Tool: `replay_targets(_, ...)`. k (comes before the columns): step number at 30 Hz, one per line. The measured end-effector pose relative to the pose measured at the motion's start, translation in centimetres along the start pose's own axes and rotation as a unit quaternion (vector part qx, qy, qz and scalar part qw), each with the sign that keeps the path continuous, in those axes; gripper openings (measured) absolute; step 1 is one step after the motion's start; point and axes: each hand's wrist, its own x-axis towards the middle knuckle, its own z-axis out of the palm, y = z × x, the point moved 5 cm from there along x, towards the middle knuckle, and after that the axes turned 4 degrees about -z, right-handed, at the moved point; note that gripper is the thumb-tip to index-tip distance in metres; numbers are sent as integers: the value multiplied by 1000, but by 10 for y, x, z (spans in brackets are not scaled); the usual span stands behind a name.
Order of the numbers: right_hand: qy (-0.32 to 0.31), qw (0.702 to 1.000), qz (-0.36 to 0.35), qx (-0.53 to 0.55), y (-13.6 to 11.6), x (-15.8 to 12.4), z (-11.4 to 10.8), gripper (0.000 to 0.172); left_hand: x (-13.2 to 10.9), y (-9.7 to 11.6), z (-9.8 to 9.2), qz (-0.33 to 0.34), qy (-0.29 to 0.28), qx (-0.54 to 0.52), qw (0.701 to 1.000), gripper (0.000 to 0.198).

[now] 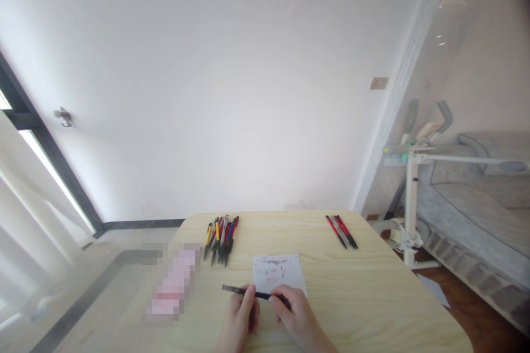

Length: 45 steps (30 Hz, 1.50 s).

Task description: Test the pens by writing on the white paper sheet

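Observation:
Both my hands grip one dark pen point(237, 289), held sideways above the near edge of a small sheet of paper. My left hand point(244, 309) pinches its middle, with the greyish end sticking out to the left. My right hand point(293, 309) has its fingers closed round the other end, which they hide. Reddish and dark scribbles mark the white paper point(275, 270) beneath. At the back left lies a pile of several pens point(221, 237) in yellow, grey, red and blue. A smaller group of red and grey pens point(342, 231) rests at the back right.
The light wooden table point(372, 298) has rounded corners and stands near a white wall point(248, 94). A blurred pink patch point(174, 284) covers the table's left side. To the right are a white exercise machine point(411, 204) and a grey sofa point(467, 198).

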Motion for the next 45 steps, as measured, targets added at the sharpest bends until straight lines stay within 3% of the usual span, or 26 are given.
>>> replay_targets(9, 10, 1000, 2, 15, 8, 2, 3, 29, 1, -3, 1, -7, 8, -12, 1000, 58)
replay_targets(19, -9, 1000, 27, 11, -1, 4, 6, 35, 3, -6, 2, -22, 13, -61, 998, 59)
replay_targets(26, -11, 1000, 24, -6, 8, 3, 7, 35, 0, -5, 3, -57, 23, -84, 995, 57)
replay_targets(39, -20, 1000, 0, -10, 2, 2, 5, 37, 1, -4, 2, -8, 3, -55, 998, 55)
replay_targets(45, -16, 1000, -4, -15, 1, 2, 5, 36, 0, -1, 1, -21, 8, -52, 998, 56)
